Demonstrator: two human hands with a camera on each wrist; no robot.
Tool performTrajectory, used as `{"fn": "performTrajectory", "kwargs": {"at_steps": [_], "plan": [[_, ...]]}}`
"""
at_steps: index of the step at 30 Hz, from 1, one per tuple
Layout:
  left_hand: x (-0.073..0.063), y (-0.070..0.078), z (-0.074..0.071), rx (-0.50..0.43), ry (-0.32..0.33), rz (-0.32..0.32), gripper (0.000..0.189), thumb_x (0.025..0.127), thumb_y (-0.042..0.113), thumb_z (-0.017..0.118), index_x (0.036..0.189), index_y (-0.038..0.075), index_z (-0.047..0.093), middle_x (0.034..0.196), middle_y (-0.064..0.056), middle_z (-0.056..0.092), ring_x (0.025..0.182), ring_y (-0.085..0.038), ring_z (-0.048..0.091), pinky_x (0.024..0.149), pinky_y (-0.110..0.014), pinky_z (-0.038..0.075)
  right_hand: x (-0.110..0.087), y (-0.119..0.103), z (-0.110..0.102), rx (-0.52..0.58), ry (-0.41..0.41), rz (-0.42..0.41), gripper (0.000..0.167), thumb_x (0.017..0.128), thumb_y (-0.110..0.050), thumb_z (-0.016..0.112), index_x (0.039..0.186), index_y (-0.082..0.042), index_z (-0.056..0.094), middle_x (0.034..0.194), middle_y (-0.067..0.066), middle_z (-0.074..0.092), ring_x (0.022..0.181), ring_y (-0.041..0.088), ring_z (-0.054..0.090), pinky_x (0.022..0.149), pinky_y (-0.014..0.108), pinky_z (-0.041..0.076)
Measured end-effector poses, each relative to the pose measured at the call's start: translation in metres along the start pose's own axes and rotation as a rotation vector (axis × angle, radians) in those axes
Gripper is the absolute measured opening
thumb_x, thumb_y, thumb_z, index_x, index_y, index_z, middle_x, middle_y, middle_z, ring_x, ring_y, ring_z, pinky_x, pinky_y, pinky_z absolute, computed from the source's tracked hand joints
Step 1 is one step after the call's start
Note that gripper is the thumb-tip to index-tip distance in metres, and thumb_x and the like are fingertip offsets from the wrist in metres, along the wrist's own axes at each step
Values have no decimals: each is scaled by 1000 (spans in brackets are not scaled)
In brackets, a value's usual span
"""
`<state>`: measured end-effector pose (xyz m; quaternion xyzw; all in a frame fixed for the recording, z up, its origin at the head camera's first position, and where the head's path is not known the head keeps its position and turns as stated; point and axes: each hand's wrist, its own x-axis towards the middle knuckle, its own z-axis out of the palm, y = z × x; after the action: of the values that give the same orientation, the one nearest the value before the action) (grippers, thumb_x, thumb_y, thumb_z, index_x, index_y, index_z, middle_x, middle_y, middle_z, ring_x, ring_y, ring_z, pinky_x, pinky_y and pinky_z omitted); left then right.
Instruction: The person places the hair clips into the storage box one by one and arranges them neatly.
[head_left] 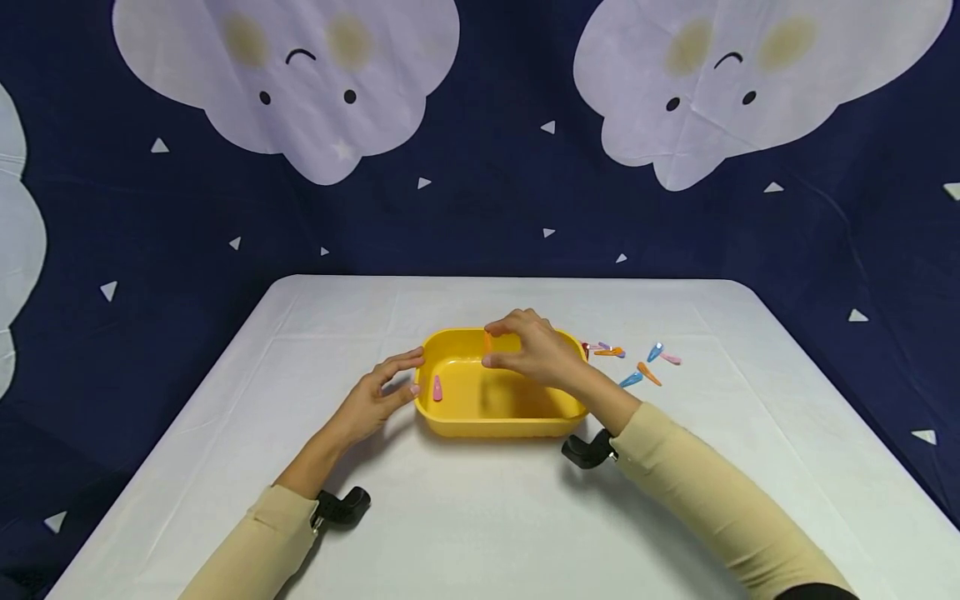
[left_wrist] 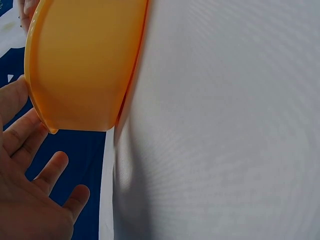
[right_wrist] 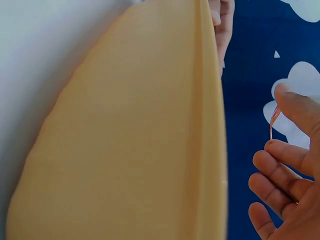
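Observation:
Over the yellow basin (head_left: 491, 427) my right hand (head_left: 536, 346) pinches an orange hair clip (head_left: 487, 343) upright between thumb and index finger. The right wrist view shows the thin clip (right_wrist: 273, 122) edge-on, the other fingers spread apart. At the basin's left end, my left hand (head_left: 378, 398) touches the rim with its thumb and fingertips. From the left wrist, the fingers (left_wrist: 52, 170) look loosely straight beside the basin wall (left_wrist: 82, 70). A pink hair clip (head_left: 437, 388) lies on the basin floor at the left.
Right of the basin, several loose hair clips lie on the white table (head_left: 465, 517), including a blue clip (head_left: 632, 380), an orange clip (head_left: 649, 373) and a pink clip (head_left: 671, 359). A small cluster, partly behind the basin's rim, includes another orange clip (head_left: 609, 352). A dark cloud-patterned cloth (head_left: 495, 225) hangs behind.

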<state>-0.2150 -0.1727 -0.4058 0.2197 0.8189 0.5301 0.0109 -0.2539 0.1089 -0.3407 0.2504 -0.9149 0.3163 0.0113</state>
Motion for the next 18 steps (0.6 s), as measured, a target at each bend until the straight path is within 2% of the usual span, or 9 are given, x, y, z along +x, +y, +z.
{"fn": "performTrajectory", "kwargs": {"at_steps": [10,18], "plan": [[1,-1,0,8,8,10,44,92,18,60,132,3,51,150,-9,40,143,-33,27,114,-60,21,11,-9,13,-8,-43,20,51,80,-41,73,122,-14,63,115,1,62,113,20,48,103,42,36],[0,0,1,-6,2,23,42,92,14,59,132,2,51,150,-10,40,143,-33,27,115,-59,20,18,-10,26,-48,-38,-16,48,80,-38,74,120,-13,64,111,2,64,108,20,51,96,38,38]]}}
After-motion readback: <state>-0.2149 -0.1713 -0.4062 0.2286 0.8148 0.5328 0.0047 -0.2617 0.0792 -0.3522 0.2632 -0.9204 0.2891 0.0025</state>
